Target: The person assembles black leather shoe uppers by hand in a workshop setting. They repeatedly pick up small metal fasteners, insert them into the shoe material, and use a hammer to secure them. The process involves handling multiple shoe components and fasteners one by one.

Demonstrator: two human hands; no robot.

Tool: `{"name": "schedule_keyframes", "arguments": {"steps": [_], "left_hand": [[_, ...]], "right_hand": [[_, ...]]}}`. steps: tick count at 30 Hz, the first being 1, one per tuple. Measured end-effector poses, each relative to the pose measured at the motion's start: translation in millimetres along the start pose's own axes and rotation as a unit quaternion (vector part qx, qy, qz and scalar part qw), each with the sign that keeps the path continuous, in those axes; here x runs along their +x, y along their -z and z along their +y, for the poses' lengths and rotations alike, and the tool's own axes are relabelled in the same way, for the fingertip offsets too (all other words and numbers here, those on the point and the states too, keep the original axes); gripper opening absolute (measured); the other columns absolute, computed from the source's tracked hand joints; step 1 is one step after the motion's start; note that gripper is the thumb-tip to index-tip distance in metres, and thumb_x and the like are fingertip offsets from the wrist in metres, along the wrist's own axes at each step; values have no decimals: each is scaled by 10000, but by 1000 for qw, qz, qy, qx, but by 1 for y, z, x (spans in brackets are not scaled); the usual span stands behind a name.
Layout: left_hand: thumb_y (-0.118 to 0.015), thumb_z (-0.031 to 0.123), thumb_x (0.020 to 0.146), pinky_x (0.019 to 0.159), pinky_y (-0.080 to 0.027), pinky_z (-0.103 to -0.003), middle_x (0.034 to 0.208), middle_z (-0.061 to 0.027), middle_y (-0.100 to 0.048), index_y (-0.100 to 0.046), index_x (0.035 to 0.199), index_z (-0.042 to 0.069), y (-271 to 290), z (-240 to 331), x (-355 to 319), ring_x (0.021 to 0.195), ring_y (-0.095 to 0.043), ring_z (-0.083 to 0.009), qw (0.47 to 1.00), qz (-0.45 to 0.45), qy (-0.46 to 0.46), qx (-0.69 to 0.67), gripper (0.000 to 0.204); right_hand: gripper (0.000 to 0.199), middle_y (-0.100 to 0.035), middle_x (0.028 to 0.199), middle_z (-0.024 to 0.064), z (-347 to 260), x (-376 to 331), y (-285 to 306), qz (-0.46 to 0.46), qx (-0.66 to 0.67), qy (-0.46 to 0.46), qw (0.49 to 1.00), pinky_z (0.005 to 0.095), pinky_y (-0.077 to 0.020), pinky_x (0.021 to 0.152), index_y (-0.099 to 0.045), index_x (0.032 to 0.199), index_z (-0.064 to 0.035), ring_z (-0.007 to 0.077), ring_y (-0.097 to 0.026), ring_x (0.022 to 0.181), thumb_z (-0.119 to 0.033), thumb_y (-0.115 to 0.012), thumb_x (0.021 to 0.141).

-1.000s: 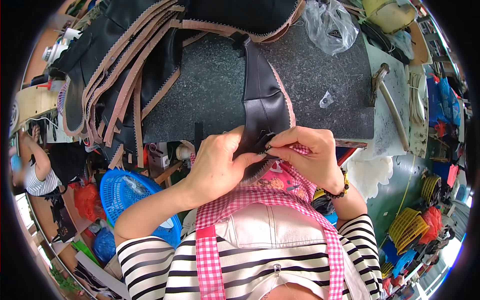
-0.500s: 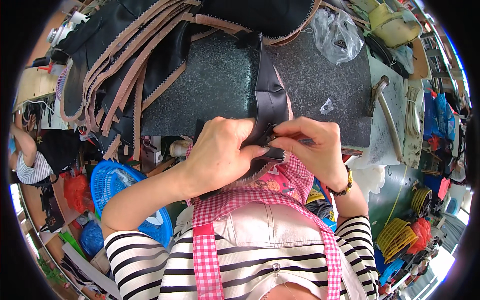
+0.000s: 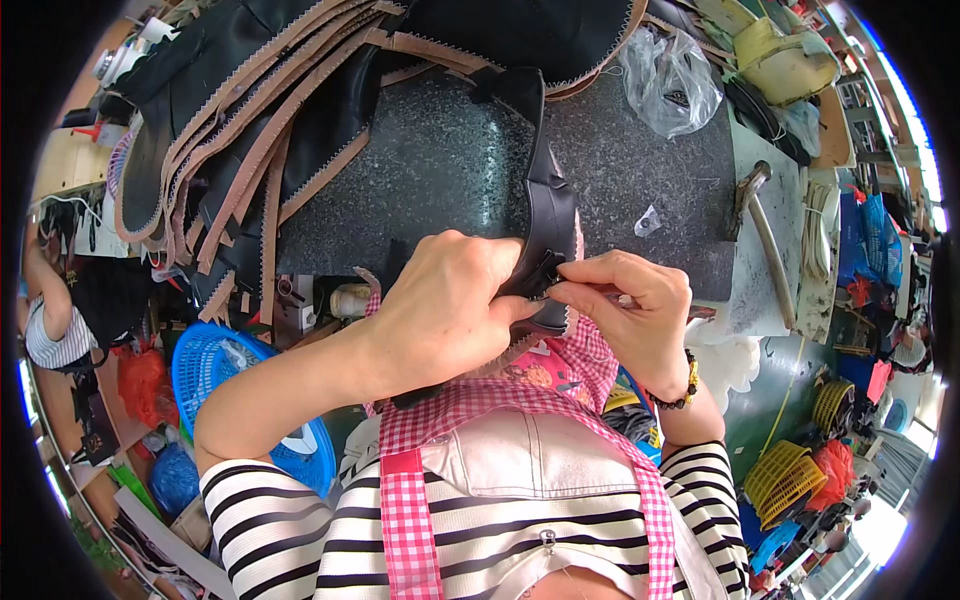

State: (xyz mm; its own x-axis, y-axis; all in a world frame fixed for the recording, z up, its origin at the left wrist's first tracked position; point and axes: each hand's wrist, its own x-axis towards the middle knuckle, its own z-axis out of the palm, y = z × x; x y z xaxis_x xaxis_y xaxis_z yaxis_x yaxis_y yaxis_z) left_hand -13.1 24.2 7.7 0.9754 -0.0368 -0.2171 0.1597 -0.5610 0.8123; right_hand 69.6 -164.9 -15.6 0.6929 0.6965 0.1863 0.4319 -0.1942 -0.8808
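Note:
A long black leather piece (image 3: 548, 205) with a pale zigzag-cut edge runs from the far side of the dark table toward me. My left hand (image 3: 450, 305) is closed on its near end, with the thumb pressed on top. My right hand (image 3: 632, 305) pinches at a small dark fitting (image 3: 548, 276) on the leather, between thumb and index finger. The fingertips of both hands nearly meet there. What exactly the right fingertips hold is too small and covered to make out. The near end of the leather hangs over my pink checked apron (image 3: 500, 398).
More black leather pieces (image 3: 330, 150) with zigzag edges are heaped at the far left. A clear plastic bag (image 3: 672, 85) and a hammer (image 3: 768, 235) lie to the right. A blue basket (image 3: 318, 452) stands at my left. Another person's arm (image 3: 52, 290) shows at the far left.
The leather's middle has shifted slightly right, and my view has moved a little. Both hands keep their grip at the same spot, with the right hand slightly turned.

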Motion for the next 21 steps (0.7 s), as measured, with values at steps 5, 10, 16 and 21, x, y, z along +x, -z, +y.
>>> {"name": "schedule_keyframes", "arguments": {"steps": [5, 10, 16, 21], "left_hand": [[-735, 10, 744, 585, -506, -332, 768, -202, -683, -675, 914, -32, 1, 0, 1, 674, -707, -257, 1000, -13, -18, 12, 185], [-736, 3, 739, 582, -504, -333, 766, -209, -680, -670, 899, -36, 1, 2, 1, 673, -708, -256, 1000, -16, -17, -16, 177], [-734, -7, 731, 583, -504, -341, 765, -218, -672, -669, 891, -37, 2, 3, 2, 685, -705, -293, 999, -11, -43, -20, 175], [-736, -4, 726, 578, -498, -354, 760, -227, -661, -665, 876, -40, 3, 3, 1, 689, -692, -333, 998, -31, -47, -9, 169]], "right_hand": [[158, -687, 766, 111, 2, -1, -2, -9, 12, 32, 999, 251, -503, 536, -706, 879, 17, 160, -665, 613, 5, -771, 736], [150, -681, 750, 103, -3, 0, 4, -34, 6, -27, 999, 247, -506, 533, -707, 875, 14, 151, -661, 606, -14, -772, 742], [140, -665, 729, 106, 0, -3, 1, -33, -3, 4, 999, 275, -491, 516, -701, 860, 3, 179, -657, 593, -35, -769, 743], [135, -655, 730, 121, -4, 1, 4, -59, -30, 40, 997, 289, -484, 514, -697, 854, -6, 212, -650, 586, -42, -764, 742]]}}
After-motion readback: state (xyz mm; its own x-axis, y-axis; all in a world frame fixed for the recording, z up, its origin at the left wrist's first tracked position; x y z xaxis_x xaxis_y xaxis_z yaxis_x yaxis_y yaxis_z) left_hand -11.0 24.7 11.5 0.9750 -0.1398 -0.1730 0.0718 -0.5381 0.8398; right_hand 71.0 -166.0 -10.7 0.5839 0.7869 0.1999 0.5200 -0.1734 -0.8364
